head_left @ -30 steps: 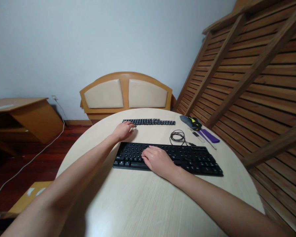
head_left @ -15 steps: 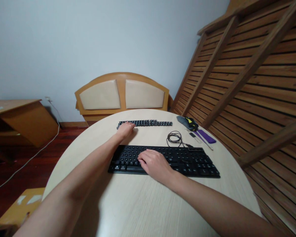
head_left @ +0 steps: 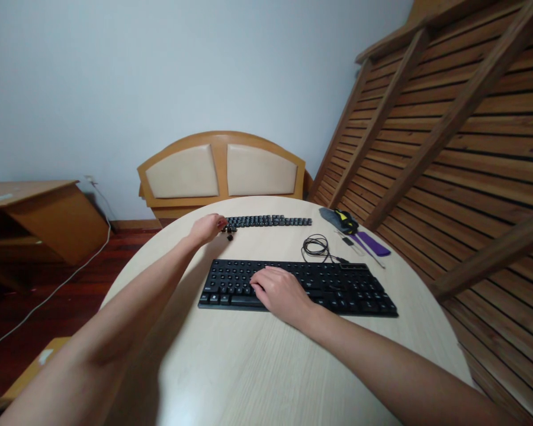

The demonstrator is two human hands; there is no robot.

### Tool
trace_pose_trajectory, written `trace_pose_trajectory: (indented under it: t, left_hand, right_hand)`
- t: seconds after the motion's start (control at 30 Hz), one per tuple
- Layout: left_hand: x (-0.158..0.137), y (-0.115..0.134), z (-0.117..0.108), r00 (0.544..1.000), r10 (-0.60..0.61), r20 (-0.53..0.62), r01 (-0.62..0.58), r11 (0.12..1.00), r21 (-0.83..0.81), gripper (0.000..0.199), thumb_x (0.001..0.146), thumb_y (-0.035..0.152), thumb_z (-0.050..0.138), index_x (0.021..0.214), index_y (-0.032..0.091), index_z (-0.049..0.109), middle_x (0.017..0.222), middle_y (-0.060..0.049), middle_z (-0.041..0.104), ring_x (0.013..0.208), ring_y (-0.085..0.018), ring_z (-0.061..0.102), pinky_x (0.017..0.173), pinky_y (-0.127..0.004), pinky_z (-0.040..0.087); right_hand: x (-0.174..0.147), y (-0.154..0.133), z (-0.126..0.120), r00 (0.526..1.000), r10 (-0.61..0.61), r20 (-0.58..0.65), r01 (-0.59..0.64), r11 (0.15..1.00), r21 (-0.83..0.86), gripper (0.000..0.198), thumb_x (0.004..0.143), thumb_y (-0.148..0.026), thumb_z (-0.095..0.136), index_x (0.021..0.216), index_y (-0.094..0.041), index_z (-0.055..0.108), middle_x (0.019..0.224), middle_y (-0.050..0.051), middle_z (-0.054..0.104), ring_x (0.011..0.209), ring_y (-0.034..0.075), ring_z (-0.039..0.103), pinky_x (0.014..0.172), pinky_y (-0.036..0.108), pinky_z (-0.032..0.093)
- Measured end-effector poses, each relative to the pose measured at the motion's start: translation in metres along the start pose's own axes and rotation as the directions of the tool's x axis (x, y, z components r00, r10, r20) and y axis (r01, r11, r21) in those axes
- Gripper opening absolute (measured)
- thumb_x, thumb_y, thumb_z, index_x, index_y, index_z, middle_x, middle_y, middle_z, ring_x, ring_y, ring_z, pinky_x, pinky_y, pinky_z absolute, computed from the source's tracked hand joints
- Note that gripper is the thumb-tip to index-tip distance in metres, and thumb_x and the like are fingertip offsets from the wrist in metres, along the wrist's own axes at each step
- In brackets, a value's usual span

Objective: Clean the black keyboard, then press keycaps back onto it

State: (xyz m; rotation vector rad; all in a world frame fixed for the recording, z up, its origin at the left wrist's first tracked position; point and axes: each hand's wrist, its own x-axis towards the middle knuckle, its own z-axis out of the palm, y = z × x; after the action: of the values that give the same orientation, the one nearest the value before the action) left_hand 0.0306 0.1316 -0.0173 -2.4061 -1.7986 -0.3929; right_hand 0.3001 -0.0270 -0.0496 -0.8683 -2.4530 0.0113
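Note:
A full-size black keyboard point(head_left: 231, 299) lies across the round table in front of me. My right hand point(head_left: 279, 293) rests on its middle, fingers bent together and thumb tucked close; anything between them is hidden. Farther back, small black keycaps point(head_left: 266, 221) stand in close rows. At the left end of these rows is my left hand point(head_left: 208, 228), its fingers curled in. Its fingertips touch or nearly touch the end caps, and what they hold, if anything, cannot be made out. A few keycaps point(head_left: 230, 238) lie out of line just right of and below those fingertips.
A coiled black cable point(head_left: 315, 248) lies behind the keyboard. Toward the table's right edge are a grey and black item with yellow parts point(head_left: 344, 222), a purple strip point(head_left: 373, 243) and a thin metal tool point(head_left: 375, 259). A slatted wooden panel point(head_left: 448, 148) leans on the right.
My left hand has moved left along the keycap rows, uncovering a few caps out of line. My right hand stays on the keyboard. The view has shifted slightly.

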Motion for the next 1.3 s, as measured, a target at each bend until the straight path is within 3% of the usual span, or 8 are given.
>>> trace_pose_trajectory:
  t: [0.2, 0.5, 0.6, 0.7, 0.77, 0.87, 1.0, 1.3]
  left_hand:
    - [-0.016, 0.002, 0.014, 0.992, 0.070, 0.107, -0.067, 0.997, -0.033, 0.028, 0.088, 0.032, 0.059, 0.112, 0.028, 0.073, 0.113, -0.003, 0.072, 0.096, -0.021, 0.067, 0.079, -0.024, 0.050]
    - [-0.047, 0.030, 0.014, 0.998, -0.017, 0.067, 0.028, 0.986, -0.167, 0.023, 0.087, 0.037, 0.059, 0.100, 0.023, 0.072, 0.088, -0.003, 0.074, 0.078, -0.022, 0.069, 0.068, -0.027, 0.050]
    - [-0.073, 0.044, 0.006, 0.999, 0.013, 0.046, -0.001, 0.966, -0.259, 0.025, 0.090, 0.037, 0.056, 0.105, 0.022, 0.069, 0.096, -0.002, 0.074, 0.081, -0.019, 0.069, 0.071, -0.026, 0.051]
    - [-0.096, 0.059, -0.007, 0.980, 0.196, 0.024, -0.162, 0.866, -0.473, 0.025, 0.090, 0.037, 0.061, 0.107, 0.021, 0.070, 0.096, -0.003, 0.074, 0.086, -0.019, 0.068, 0.076, -0.028, 0.051]
    - [-0.104, 0.067, -0.017, 0.949, 0.316, -0.018, -0.275, 0.795, -0.540, 0.021, 0.089, 0.034, 0.064, 0.105, 0.022, 0.071, 0.100, -0.003, 0.074, 0.095, -0.020, 0.066, 0.087, -0.031, 0.049]
    - [-0.109, 0.075, -0.027, 0.913, 0.408, -0.017, -0.339, 0.732, -0.591, 0.017, 0.089, 0.030, 0.066, 0.103, 0.021, 0.071, 0.100, -0.003, 0.073, 0.096, -0.020, 0.065, 0.090, -0.032, 0.048]
    - [-0.110, 0.075, -0.028, 0.880, 0.473, 0.049, -0.354, 0.721, -0.596, 0.014, 0.088, 0.026, 0.066, 0.100, 0.020, 0.069, 0.098, -0.003, 0.073, 0.092, -0.019, 0.065, 0.086, -0.031, 0.048]
    - [-0.107, 0.071, -0.021, 0.839, 0.542, 0.047, -0.399, 0.672, -0.624, 0.010, 0.088, 0.022, 0.065, 0.098, 0.019, 0.067, 0.101, -0.005, 0.070, 0.098, -0.020, 0.062, 0.094, -0.035, 0.046]
  right_hand:
    - [0.001, 0.000, -0.002, 1.000, 0.010, -0.004, -0.010, 1.000, 0.000, 0.010, 0.093, -0.014, 0.059, 0.091, -0.017, 0.068, 0.091, 0.005, 0.073, 0.087, 0.020, 0.067, 0.091, 0.034, 0.051]
    - [0.001, 0.001, 0.000, 1.000, 0.003, -0.031, -0.003, 1.000, 0.007, 0.008, 0.091, -0.013, 0.061, 0.089, -0.017, 0.068, 0.090, 0.005, 0.073, 0.086, 0.020, 0.067, 0.085, 0.033, 0.052]
    - [0.001, 0.001, -0.002, 1.000, 0.017, -0.020, -0.016, 1.000, 0.020, 0.008, 0.091, -0.013, 0.061, 0.090, -0.017, 0.068, 0.091, 0.005, 0.074, 0.087, 0.020, 0.067, 0.084, 0.033, 0.052]
    - [0.001, 0.000, -0.006, 0.999, 0.040, -0.003, -0.040, 0.998, 0.039, 0.009, 0.092, -0.014, 0.061, 0.092, -0.017, 0.069, 0.093, 0.005, 0.074, 0.088, 0.021, 0.068, 0.085, 0.033, 0.052]
    - [0.000, -0.002, -0.010, 0.998, 0.062, 0.014, -0.063, 0.996, 0.059, 0.010, 0.093, -0.014, 0.060, 0.096, -0.017, 0.069, 0.096, 0.005, 0.074, 0.090, 0.021, 0.068, 0.086, 0.033, 0.052]
    - [-0.002, -0.004, -0.014, 0.995, 0.090, 0.049, -0.094, 0.992, 0.082, 0.012, 0.094, -0.016, 0.059, 0.102, -0.017, 0.068, 0.101, 0.005, 0.073, 0.093, 0.021, 0.068, 0.087, 0.033, 0.052]
    - [-0.004, -0.006, -0.016, 0.991, 0.115, 0.074, -0.121, 0.989, 0.082, 0.014, 0.095, -0.018, 0.058, 0.106, -0.018, 0.067, 0.104, 0.005, 0.073, 0.095, 0.021, 0.068, 0.087, 0.034, 0.052]
    - [-0.004, -0.004, -0.014, 0.986, 0.139, 0.087, -0.146, 0.986, 0.086, 0.015, 0.096, -0.019, 0.057, 0.107, -0.019, 0.067, 0.106, 0.005, 0.073, 0.096, 0.021, 0.068, 0.086, 0.034, 0.052]
